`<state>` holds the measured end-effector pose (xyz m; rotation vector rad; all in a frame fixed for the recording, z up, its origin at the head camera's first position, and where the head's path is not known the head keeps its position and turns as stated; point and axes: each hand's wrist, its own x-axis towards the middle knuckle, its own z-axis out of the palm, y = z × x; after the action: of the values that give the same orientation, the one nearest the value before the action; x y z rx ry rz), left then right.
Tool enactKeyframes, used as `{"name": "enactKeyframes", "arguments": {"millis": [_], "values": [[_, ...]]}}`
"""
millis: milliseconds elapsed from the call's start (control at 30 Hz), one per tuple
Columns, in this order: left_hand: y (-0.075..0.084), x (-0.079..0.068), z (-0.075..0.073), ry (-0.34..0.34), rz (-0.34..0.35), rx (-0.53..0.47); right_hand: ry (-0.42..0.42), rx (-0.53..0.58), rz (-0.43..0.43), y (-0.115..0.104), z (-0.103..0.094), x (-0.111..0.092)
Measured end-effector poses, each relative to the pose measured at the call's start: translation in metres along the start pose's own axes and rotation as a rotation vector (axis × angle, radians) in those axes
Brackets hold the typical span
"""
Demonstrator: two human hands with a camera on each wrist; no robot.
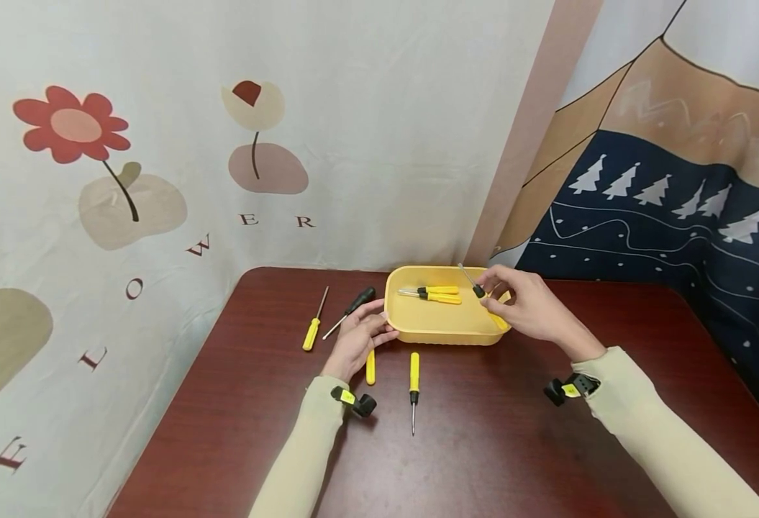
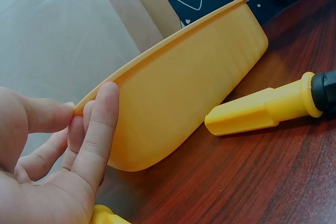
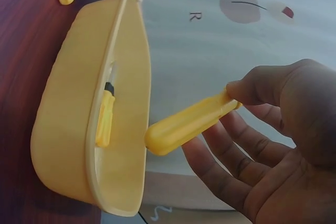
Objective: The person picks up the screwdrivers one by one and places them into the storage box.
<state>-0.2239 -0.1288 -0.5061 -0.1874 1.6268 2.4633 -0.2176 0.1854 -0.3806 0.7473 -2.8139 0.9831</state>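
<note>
My left hand (image 1: 358,337) grips the left end of a yellow plastic tray (image 1: 447,337), pinching its rim between thumb and fingers. Over the tray's right end, my right hand (image 1: 531,303) holds a screwdriver (image 3: 189,127) by its yellow handle near the black collar. Its thin metal shaft points up and away to the left in the head view. Two yellow-handled screwdrivers (image 1: 442,298) lie side by side inside the tray; the right wrist view shows only one of them clearly.
On the dark red wooden table (image 1: 483,432), a yellow screwdriver (image 1: 311,334) and a black-handled screwdriver (image 1: 361,298) lie left of the tray. Another yellow screwdriver (image 1: 414,370) lies in front. A yellow handle (image 1: 370,368) is partly hidden by my left hand. Printed curtains (image 1: 379,144) hang behind.
</note>
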Motion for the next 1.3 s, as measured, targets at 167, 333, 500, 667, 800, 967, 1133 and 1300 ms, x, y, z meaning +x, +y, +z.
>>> {"name": "enactKeyframes", "arguments": {"millis": [167, 333, 500, 667, 800, 967, 1133, 1300], "values": [[0.001, -0.001, 0.0, 0.003, 0.0, 0.004, -0.055, -0.019, -0.019, -0.001, 0.001, 0.007], [0.001, -0.001, 0.0, 0.008, 0.0, 0.01, -0.096, -0.054, -0.046, 0.0, 0.003, 0.014], [0.0, 0.0, 0.0, 0.011, 0.001, 0.012, -0.136, -0.089, -0.043, -0.002, 0.006, 0.022], [-0.001, 0.001, -0.001, 0.006, 0.009, 0.023, -0.18, -0.12, -0.058, -0.001, 0.007, 0.03], [-0.001, 0.001, -0.002, 0.005, 0.01, 0.016, -0.209, -0.157, -0.076, 0.0, 0.009, 0.038], [-0.001, 0.0, -0.001, 0.003, 0.012, 0.009, -0.245, -0.209, -0.091, 0.004, 0.014, 0.047], [-0.001, 0.0, -0.001, 0.0, 0.014, 0.008, -0.288, -0.248, -0.136, 0.011, 0.019, 0.053], [0.0, 0.001, 0.0, 0.002, 0.014, 0.01, -0.329, -0.282, -0.151, 0.016, 0.024, 0.058]]}}
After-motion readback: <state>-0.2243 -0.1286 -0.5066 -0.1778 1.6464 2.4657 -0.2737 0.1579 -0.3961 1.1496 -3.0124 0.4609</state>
